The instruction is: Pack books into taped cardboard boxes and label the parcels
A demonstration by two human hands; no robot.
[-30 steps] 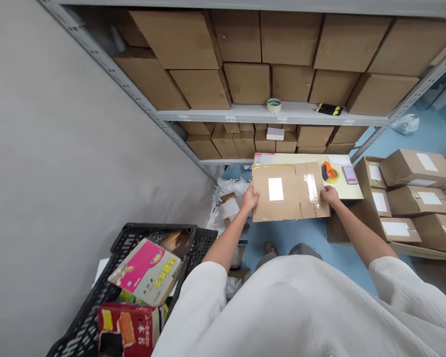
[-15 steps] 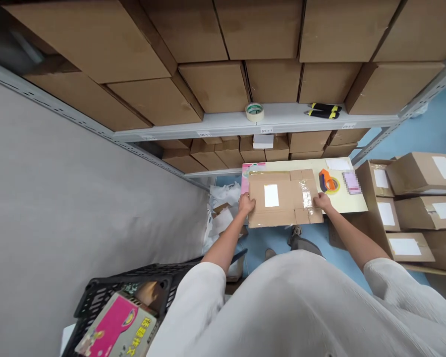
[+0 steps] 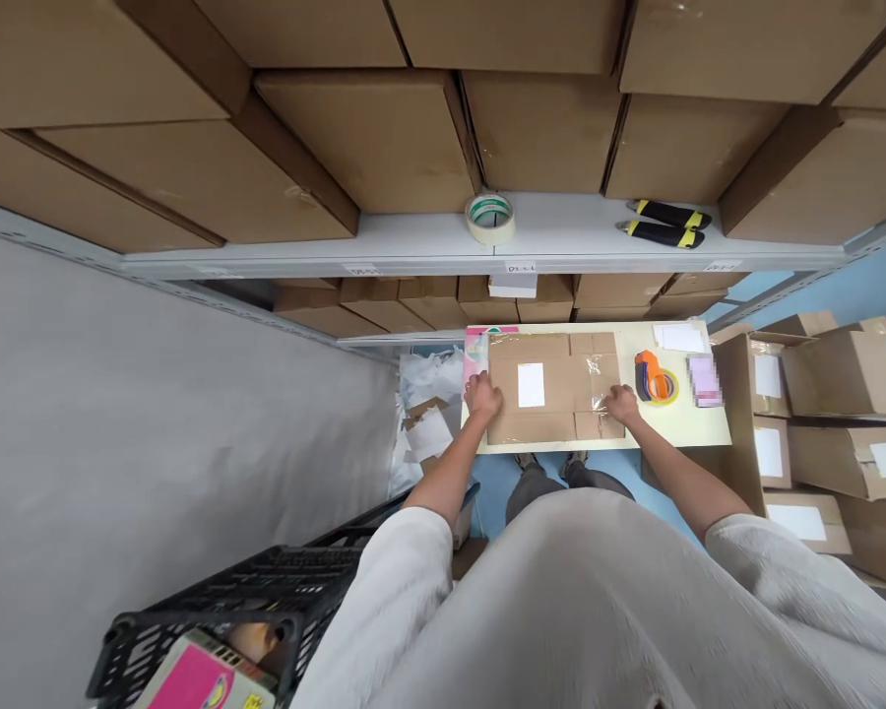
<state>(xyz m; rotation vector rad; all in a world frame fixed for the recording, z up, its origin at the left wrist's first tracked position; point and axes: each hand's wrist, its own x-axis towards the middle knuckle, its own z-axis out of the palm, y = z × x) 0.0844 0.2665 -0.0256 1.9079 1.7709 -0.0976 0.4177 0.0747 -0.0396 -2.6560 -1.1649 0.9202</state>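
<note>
A flat cardboard box [image 3: 561, 384], with a white label [image 3: 531, 385] and shiny clear tape near its right end, lies on the pale yellow tabletop [image 3: 690, 428]. My left hand [image 3: 482, 396] grips its left edge with the fingers curled. At the opposite edge, my right hand [image 3: 621, 405] has its fingers closed on the cardboard, close to the tape. Just right of the box is an orange tape dispenser [image 3: 651, 376] with a yellow-rimmed roll. Part of a pink printed sheet [image 3: 474, 354] shows beyond the box's left side.
Boxes [image 3: 542, 128] fill the shelf ahead, where a tape roll [image 3: 490, 219] and black-and-yellow cutters [image 3: 664, 225] lie on the ledge [image 3: 561, 222]. More labelled boxes [image 3: 827, 394] stand at right. A black crate [image 3: 295, 581] is at lower left, and white wrapping [image 3: 428, 374] lies left of the table.
My view has moved nearer to the shelf. Both hands have brought the cardboard box down onto the tabletop, and it lies straighter. My feet now stand side by side.
</note>
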